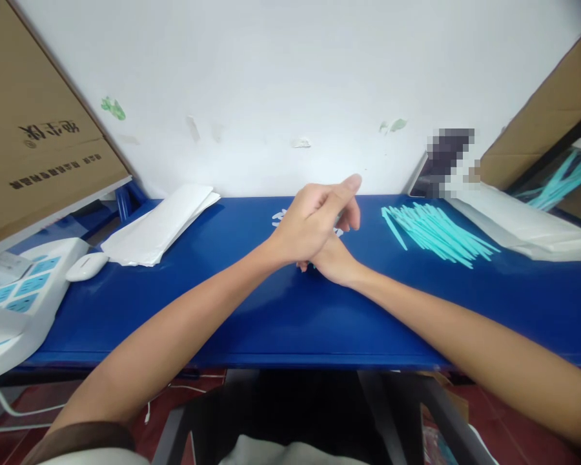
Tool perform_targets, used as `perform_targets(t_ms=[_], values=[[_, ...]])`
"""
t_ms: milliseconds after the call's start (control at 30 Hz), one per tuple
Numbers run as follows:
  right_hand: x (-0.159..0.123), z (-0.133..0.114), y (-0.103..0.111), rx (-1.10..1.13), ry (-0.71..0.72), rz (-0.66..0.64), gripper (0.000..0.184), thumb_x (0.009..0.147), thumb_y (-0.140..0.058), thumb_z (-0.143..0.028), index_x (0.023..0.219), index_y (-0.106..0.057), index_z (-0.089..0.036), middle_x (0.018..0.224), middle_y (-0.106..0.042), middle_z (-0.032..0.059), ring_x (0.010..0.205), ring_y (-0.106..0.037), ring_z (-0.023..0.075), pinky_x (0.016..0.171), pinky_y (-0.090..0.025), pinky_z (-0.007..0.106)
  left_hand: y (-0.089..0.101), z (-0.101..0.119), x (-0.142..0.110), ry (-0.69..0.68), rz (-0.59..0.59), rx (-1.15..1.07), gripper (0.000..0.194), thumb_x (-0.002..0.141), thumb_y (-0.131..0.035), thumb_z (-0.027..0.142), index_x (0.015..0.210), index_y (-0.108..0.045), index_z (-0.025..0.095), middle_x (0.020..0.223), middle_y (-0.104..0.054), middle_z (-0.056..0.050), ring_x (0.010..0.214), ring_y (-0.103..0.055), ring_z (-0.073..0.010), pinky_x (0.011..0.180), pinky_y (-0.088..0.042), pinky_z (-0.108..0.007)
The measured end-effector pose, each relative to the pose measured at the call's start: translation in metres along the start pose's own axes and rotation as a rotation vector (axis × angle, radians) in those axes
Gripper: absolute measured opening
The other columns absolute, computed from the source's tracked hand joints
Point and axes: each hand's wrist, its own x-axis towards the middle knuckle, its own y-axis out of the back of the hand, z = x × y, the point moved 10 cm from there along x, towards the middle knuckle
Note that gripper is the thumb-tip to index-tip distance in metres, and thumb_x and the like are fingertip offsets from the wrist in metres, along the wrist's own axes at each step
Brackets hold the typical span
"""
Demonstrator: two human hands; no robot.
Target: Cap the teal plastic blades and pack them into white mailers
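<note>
Left of the teal strips (438, 234), the left hand (304, 219), fingers curled, crosses over the right hand (335, 258), fingers mostly hidden and any hold indeterminable, beside white pieces (281, 216), apparently mid-handling; separating the wrists would require uncrossing.

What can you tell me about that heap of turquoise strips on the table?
The heap of turquoise strips is a loose pile of many slim, straight pieces, lying on the blue table to the right of both hands. Most slant from far left to near right, overlapping, with uneven ends; one strip angles away on the left side. They look matte and perhaps plastic, but I can't tell for sure. White packets lie to its right. Neither hand touches it.
</note>
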Motion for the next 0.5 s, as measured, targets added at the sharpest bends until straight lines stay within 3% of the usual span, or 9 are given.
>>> perform_targets(t_ms=[267,500], values=[[-0.002,-0.005,-0.003,0.183,-0.052,-0.007,0.033,0.067,-0.076,-0.028,0.058,-0.045,-0.025,0.040,-0.044,-0.0083,0.036,-0.040,0.0088,0.038,-0.032,0.025,0.016,-0.006,0.000,0.031,0.203,-0.136,0.059,0.100,-0.049,0.064,0.067,-0.064,0.017,0.052,-0.046,0.003,0.046,-0.048,-0.0077,0.048,-0.042,-0.023],[-0.004,0.001,-0.012,0.151,-0.111,-0.076,0.028,0.068,-0.073,-0.026,0.063,-0.045,-0.024,0.044,-0.052,-0.0057,0.042,-0.052,0.0130,0.044,-0.041,0.027,0.010,-0.023,-0.006,0.111,0.142,-0.214,0.027,0.102,-0.056,0.042,0.090,-0.063,0.019,0.060,-0.051,0.005,0.050,-0.051,-0.0090,0.052,-0.048,-0.023]])
